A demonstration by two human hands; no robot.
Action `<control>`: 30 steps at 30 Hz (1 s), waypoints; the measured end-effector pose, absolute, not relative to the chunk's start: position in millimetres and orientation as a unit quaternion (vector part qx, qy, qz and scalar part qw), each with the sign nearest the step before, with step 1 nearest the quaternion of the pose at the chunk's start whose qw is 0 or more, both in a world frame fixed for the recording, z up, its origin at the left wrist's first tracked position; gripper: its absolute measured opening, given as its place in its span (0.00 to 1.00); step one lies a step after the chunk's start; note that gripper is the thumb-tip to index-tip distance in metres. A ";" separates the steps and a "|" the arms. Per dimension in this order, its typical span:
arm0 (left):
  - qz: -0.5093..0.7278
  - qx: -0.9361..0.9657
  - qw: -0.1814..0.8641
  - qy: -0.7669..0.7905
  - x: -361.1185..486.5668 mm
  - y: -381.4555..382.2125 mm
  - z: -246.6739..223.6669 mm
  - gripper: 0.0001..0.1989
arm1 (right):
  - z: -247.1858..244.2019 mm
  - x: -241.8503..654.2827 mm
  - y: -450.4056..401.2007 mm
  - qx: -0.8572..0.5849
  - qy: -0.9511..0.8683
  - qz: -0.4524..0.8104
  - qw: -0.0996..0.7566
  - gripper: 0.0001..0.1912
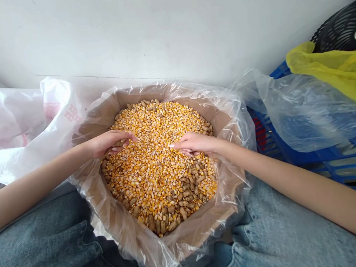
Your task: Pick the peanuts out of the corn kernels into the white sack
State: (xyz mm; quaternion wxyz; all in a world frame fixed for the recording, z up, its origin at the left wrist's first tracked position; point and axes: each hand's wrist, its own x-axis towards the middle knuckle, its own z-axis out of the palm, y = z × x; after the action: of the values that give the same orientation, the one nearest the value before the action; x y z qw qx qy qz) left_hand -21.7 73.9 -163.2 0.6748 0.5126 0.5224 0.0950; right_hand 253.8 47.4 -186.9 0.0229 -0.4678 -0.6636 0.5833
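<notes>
A cardboard box (188,239) lined with clear plastic sits on my lap, filled with a mix of yellow dried corn kernels (151,182) and brown peanuts in the shell (184,200). The peanuts lie thickest towards the front right. My left hand (111,143) is curled over the pile at the left, with a peanut showing between its fingers. Over the right of the pile, my right hand (194,143) rests with its fingertips down among the kernels. Whether those fingers hold anything is hidden.
My denim-covered legs (41,255) lie under the box. A white plastic bag (23,127) lies to the left. To the right are a yellow bag (332,68), a blue plastic crate (326,165) and a black perforated basket (341,29). A white wall (155,26) stands behind.
</notes>
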 end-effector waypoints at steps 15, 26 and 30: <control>-0.112 0.940 0.166 0.277 75.7 -0.7 -184.7 0.14 | -172.2 228.1 28.1 -0.463 -0.784 0.098 -0.402 0.14; -0.108 0.980 0.063 0.155 112.0 -15.0 -237.5 0.10 | -186.7 232.7 28.6 -0.476 -0.786 0.112 -0.378 0.14; -0.111 0.965 0.124 0.202 109.0 -17.4 -235.4 0.11 | -190.8 232.5 22.6 -0.472 -0.798 0.111 -0.358 0.14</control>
State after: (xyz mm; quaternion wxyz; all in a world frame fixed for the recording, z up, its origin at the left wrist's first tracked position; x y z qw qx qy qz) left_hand 109.0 -17.4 -235.4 0.1243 0.9651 0.2016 -0.1114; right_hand 232.5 22.6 -190.8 -0.3582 -0.4716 -0.7980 0.1115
